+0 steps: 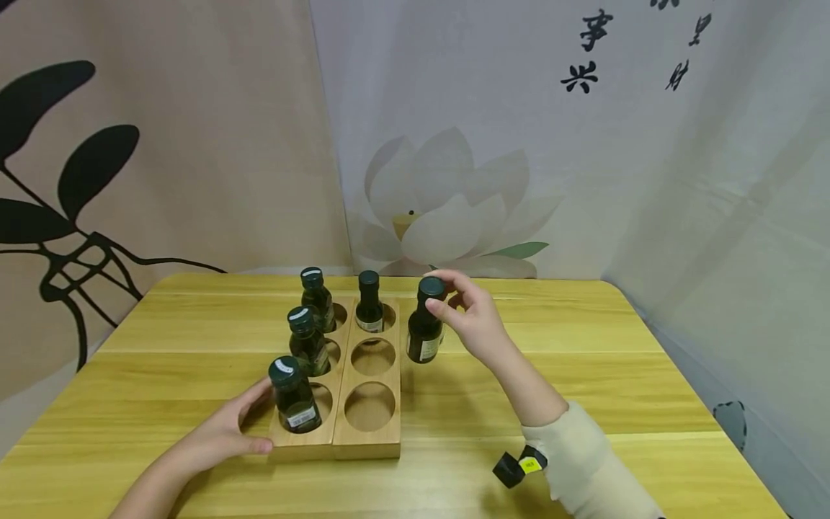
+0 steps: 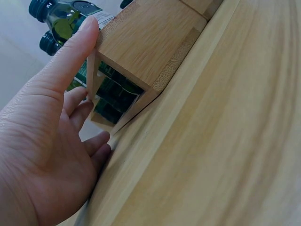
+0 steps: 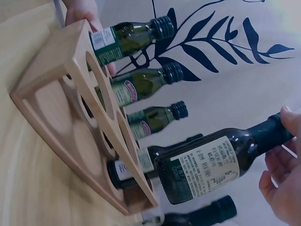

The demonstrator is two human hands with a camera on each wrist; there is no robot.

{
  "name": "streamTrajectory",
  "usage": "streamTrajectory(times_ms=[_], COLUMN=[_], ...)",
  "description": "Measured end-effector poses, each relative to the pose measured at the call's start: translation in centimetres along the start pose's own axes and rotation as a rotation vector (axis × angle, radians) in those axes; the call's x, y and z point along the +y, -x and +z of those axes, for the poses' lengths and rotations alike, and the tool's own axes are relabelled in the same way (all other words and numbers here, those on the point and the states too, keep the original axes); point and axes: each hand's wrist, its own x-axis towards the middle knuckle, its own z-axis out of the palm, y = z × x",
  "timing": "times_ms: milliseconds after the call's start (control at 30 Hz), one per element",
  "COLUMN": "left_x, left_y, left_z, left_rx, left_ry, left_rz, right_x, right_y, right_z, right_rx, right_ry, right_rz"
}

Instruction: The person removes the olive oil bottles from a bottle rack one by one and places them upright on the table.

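My right hand (image 1: 478, 326) pinches a dark glass bottle (image 1: 424, 337) near its cap and holds it just right of the wooden rack (image 1: 367, 451). The bottle's pale printed label shows in the right wrist view. Around the rack's near left corner my left hand (image 1: 223, 435) holds on, thumb at the front and fingers along the side. Three green bottles with dark caps, the nearest (image 1: 295, 396) among them, stand in the rack's left row. A slimmer dark bottle (image 1: 369, 306) occupies the far hole of the right row; its middle and near holes show bare wood.
Another dark bottle (image 3: 204, 214) appears beyond the held one at the bottom of the right wrist view. The yellow wooden table (image 1: 583, 360) extends around the rack, with a printed cloth (image 1: 467, 86) hanging behind it. A black camera mount (image 1: 519, 465) hangs by the right sleeve.
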Motion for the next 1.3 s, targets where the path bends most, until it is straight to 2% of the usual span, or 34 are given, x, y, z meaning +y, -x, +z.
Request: streamTrajectory(times_ms=[267, 700, 867, 1300], left_x=[-0.1, -0.2, -0.3, -0.4], left_y=[-0.1, -0.1, -0.1, -0.1], left_z=[0.0, 0.0, 0.0, 0.1], left_rx=[-0.003, -0.006, -0.002, -0.002], left_ry=[0.018, 0.022, 0.013, 0.024], left_rz=[0.02, 0.011, 0.011, 0.03], right_x=[0.0, 0.0, 0.1, 0.6], right_y=[0.4, 0.0, -0.5, -2.2], right_z=[-2.6, -6.4, -7.3, -8.4], right_rx=[0.013, 0.066, 0.074, 0.088], right_ry=[0.014, 0.066, 0.095, 0.125], right_rz=[0.011, -0.034, -0.026, 0.057])
